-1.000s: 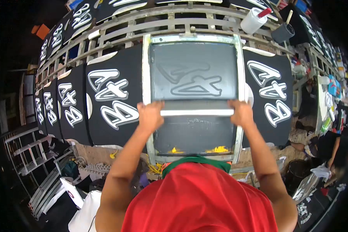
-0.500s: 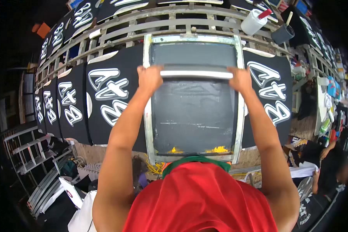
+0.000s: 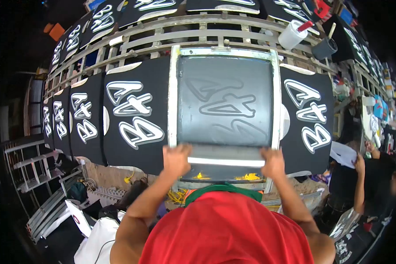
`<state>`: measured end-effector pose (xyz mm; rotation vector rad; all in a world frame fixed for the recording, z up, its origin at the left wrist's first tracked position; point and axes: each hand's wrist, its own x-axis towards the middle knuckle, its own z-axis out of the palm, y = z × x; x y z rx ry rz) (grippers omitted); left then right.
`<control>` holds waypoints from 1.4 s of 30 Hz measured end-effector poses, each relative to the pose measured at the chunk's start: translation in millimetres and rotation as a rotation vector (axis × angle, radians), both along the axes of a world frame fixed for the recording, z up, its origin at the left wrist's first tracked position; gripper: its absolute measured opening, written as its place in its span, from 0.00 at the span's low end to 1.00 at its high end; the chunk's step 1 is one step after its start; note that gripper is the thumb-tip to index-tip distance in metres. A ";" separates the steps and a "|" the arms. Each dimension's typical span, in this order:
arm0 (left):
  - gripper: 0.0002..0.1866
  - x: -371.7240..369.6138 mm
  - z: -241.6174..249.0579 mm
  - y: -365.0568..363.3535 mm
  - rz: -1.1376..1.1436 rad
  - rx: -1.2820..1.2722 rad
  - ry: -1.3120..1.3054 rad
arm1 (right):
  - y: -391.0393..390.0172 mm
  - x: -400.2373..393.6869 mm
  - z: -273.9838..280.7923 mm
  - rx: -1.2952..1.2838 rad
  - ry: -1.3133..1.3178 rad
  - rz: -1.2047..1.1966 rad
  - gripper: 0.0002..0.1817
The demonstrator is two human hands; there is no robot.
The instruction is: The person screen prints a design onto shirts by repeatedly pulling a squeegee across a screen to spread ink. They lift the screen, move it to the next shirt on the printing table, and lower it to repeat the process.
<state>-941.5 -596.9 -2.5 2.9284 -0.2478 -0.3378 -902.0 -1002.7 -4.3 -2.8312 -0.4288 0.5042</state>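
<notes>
A wide squeegee [image 3: 226, 162] lies across the near part of a screen printing frame [image 3: 173, 97]. My left hand [image 3: 177, 161] is closed round its left end, and my right hand [image 3: 273, 163] grips the right end. Grey mesh [image 3: 193, 68] fills the frame, and dark lettering outlines show through it above the squeegee. Yellow smears [image 3: 251, 177] mark the frame's near edge. On the left, beside the frame, lies a black printed shirt [image 3: 138, 66] with white lettering; another black shirt [image 3: 290, 141] lies on the right.
Behind the frame runs a slatted metal rack [image 3: 176, 33]. A white container [image 3: 292, 36] and a dark container [image 3: 324, 48] with handles sticking out stand on it. More black printed shirts [image 3: 86, 83] line the left. Another person [image 3: 361, 176] is at the right, holding white cloth [image 3: 344, 154].
Both hands have drawn the squeegee from the far part of the screen down to its near part. The lettering outlines in the mesh now show clearly. The other person's white cloth is raised higher.
</notes>
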 end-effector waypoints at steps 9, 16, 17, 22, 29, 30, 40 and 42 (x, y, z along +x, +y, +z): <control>0.25 36.5 14.1 17.9 0.043 -0.081 -0.046 | 1.5 37.7 25.5 0.171 -0.154 0.012 0.24; 0.20 308.4 11.9 29.1 0.041 -0.107 -0.477 | 36.0 291.8 29.5 0.111 -0.572 -0.018 0.16; 0.20 325.5 2.1 30.1 0.053 -0.087 -0.402 | 36.1 309.8 11.4 0.053 -0.480 -0.023 0.17; 0.29 351.5 7.9 27.1 0.112 -0.048 -0.241 | 41.9 348.1 26.3 -0.005 -0.123 -0.127 0.22; 0.33 340.7 26.7 36.3 0.089 -0.161 -0.122 | 32.8 352.1 20.2 0.088 -0.174 -0.022 0.29; 0.31 342.0 25.8 36.0 0.086 -0.166 -0.118 | 33.9 353.3 21.2 0.076 -0.166 -0.029 0.28; 0.25 354.0 30.5 31.3 0.002 -0.040 -0.123 | 40.5 371.2 23.2 0.008 -0.202 -0.005 0.29; 0.23 359.4 35.5 27.5 0.008 -0.003 -0.090 | 39.6 379.1 25.3 -0.050 -0.053 0.022 0.25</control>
